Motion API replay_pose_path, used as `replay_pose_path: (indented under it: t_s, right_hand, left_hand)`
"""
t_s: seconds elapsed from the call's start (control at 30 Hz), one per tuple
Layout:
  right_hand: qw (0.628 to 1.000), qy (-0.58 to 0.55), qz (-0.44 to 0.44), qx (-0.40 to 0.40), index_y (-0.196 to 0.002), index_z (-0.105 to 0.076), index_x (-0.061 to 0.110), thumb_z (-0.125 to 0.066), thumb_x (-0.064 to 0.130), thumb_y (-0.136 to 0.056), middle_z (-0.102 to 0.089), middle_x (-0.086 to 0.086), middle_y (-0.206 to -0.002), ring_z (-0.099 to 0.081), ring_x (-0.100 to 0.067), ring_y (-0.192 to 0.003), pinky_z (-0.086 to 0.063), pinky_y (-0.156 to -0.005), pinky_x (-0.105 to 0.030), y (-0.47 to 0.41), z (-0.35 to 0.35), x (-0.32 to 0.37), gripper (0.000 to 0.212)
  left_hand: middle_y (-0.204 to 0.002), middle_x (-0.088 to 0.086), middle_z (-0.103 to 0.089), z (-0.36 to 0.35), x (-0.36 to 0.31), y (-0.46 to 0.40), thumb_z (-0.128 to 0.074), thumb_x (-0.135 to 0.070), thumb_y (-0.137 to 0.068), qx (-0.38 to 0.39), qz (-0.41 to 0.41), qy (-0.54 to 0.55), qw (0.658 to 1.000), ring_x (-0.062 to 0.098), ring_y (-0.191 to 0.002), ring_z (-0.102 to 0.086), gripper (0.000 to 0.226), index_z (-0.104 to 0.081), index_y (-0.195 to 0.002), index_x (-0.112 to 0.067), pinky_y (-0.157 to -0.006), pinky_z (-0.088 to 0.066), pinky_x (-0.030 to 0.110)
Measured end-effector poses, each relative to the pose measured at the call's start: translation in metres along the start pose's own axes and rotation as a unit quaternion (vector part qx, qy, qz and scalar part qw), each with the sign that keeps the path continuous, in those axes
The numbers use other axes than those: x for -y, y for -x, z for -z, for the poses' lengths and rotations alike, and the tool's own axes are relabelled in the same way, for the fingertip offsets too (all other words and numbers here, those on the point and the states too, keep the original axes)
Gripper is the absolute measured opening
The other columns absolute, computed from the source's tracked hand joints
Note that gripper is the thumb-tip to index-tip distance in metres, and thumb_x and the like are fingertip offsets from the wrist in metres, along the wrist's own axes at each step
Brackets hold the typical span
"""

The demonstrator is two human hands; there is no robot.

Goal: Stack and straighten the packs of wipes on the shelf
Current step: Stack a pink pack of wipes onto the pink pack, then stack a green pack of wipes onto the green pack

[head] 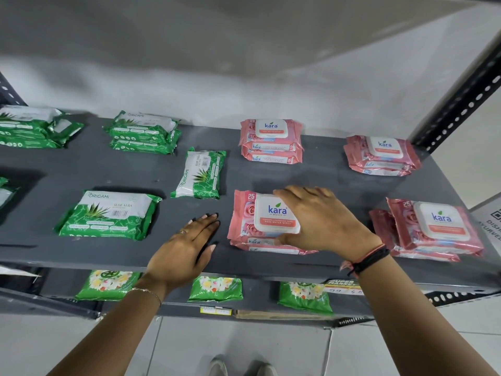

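Between the right hand's thumb and fingertips sits the top pink pack of the front-centre stack, clamped across its lid from near edge to far, probably to square it over the packs beneath. Just left of that stack the left hand lies flat on the shelf, fingers straight and together (a brace, I'd guess). Beyond those fingertips one green pack lies turned, unstacked.

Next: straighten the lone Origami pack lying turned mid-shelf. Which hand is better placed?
Left. The left hand lies flat and empty on the shelf, just in front of the turned Origami pack. The right hand is occupied: it grips the top Kara pack of the front stack.
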State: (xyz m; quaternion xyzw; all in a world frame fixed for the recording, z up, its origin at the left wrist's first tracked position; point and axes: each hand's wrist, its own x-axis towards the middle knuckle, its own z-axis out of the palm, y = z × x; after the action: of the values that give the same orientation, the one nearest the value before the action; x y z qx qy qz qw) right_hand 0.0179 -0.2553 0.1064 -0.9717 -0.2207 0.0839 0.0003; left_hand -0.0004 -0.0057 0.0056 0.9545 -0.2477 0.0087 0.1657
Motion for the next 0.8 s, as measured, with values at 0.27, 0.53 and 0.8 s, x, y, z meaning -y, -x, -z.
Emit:
replay_pose_path:
  t_s: [0.27,0.53,0.8]
  right_hand:
    - [0.996,-0.053,0.009,-0.072,-0.139,-0.022,0.017,-0.046,0.058,-0.081,-0.034,-0.003,-0.147,-0.036,-0.024,-0.131,-0.029,-0.108,-0.041,-0.002,0.025,0.02,0.075]
    - [0.972,-0.148,-0.093,-0.156,-0.121,-0.043,0.003,-0.046,0.038,-0.09,-0.05,-0.018,-0.125,-0.046,-0.034,-0.116,-0.044,-0.091,-0.042,-0.081,0.024,0.113,0.048]
    - [0.928,-0.208,-0.304,-0.055,-0.132,-0.025,-0.005,-0.048,0.053,-0.084,-0.031,-0.027,-0.139,-0.03,-0.042,-0.128,-0.036,-0.101,-0.047,-0.165,-0.007,0.15,0.078]
  left_hand:
    - [-0.131,0.02,-0.049,0.016,-0.007,0.005,-0.015,-0.042,-0.095,-0.03,-0.004,0.003,1.0,0.03,-0.124,-0.04,0.062,-0.046,-0.125,0.002,-0.107,-0.018,0.032]
    - [-0.135,0.021,-0.044,0.076,0.08,0.048,-0.033,-0.038,-0.088,-0.116,0.094,-0.023,0.989,0.035,-0.124,-0.038,0.057,-0.044,-0.125,0.004,-0.104,-0.018,0.034]
    - [-0.139,0.022,-0.039,0.105,0.185,0.102,-0.017,-0.074,-0.079,-0.029,0.126,-0.051,0.99,0.037,-0.125,-0.037,0.095,-0.036,-0.13,0.004,-0.1,-0.032,0.05]
